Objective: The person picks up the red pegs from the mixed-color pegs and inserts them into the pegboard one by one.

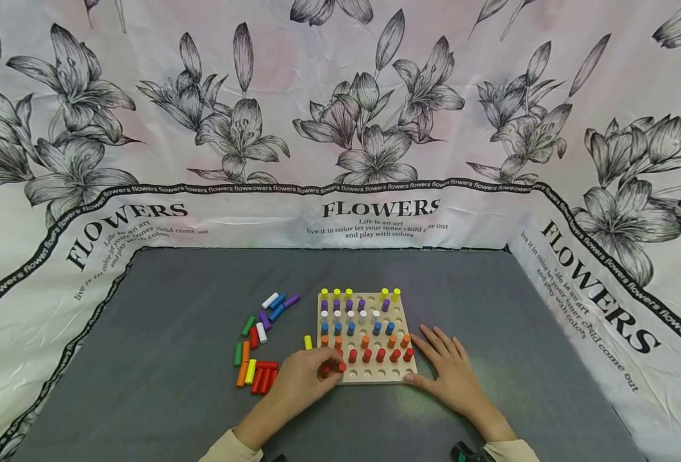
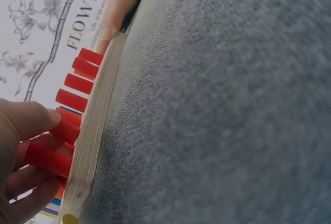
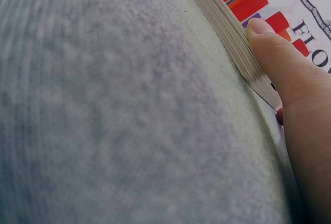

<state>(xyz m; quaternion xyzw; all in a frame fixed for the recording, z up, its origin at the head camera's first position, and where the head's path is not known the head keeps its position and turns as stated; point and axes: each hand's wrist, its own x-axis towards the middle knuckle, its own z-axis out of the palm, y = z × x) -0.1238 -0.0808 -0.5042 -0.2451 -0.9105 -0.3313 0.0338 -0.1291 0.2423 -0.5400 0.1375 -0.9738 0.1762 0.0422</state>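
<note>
A wooden pegboard point(image 1: 369, 380) lies on the grey table, with rows of yellow, purple, white, blue, orange and red pegs standing in it. At its near left corner my left hand point(image 1: 304, 375) pinches a red peg point(image 1: 342, 367) between thumb and finger, low over the nearest row. Another red peg point(image 2: 49, 159) stands beside those fingers in the left wrist view. My right hand point(image 1: 453, 372) rests with spread fingers along the board's right side. Its thumb point(image 3: 266, 40) touches the board's near right corner. The palm side of the left hand hides part of the board's left edge.
Left of the board lie loose pegs: several red ones point(image 1: 264, 382), green point(image 1: 248, 326), white point(image 1: 261, 332), blue point(image 1: 276, 313), purple point(image 1: 291, 300) and orange point(image 1: 241, 375). One yellow peg point(image 1: 308, 342) lies close to the board's left edge. A flower-printed cloth point(image 1: 375, 218) walls the table's back and sides.
</note>
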